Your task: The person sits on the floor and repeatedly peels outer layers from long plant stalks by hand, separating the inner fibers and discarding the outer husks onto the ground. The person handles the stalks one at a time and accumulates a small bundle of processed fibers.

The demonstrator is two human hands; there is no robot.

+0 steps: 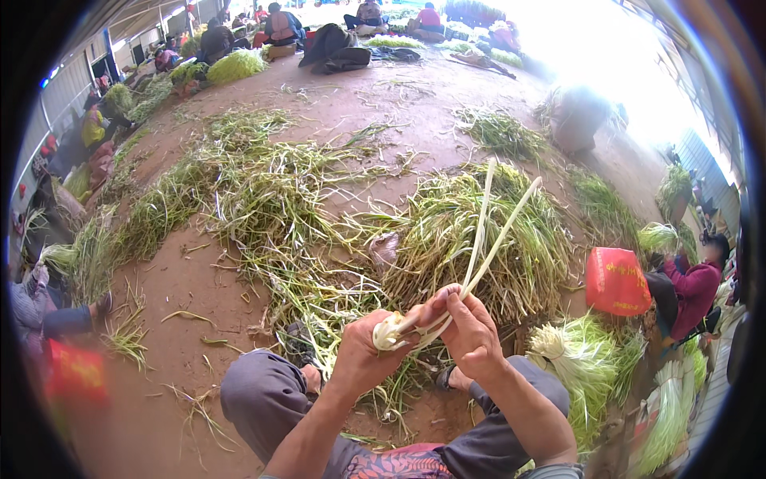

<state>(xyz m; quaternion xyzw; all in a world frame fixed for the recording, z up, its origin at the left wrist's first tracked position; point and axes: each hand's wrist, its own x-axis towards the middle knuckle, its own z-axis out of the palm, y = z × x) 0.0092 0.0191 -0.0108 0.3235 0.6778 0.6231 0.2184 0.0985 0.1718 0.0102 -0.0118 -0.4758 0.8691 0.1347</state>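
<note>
Pale green-white stalks (500,239), which look like garlic sprouts or garlic chives, reach up and right out of my hands. My left hand (371,347) is closed around their white lower ends (390,332). The fingers of my right hand (470,326) pinch the stalks a little higher up. Just beyond my hands lies a large heap of untrimmed green stalks (479,251), with looser leafy waste (275,197) spread to its left. Beside my right knee sits a bundle of cleaned pale stalks (577,359).
A red printed bag (617,281) stands at the right near a seated person in a magenta top (697,287). Another seated person (36,317) and a blurred red bag (75,371) are at the left. More people sit among piles of greens far off.
</note>
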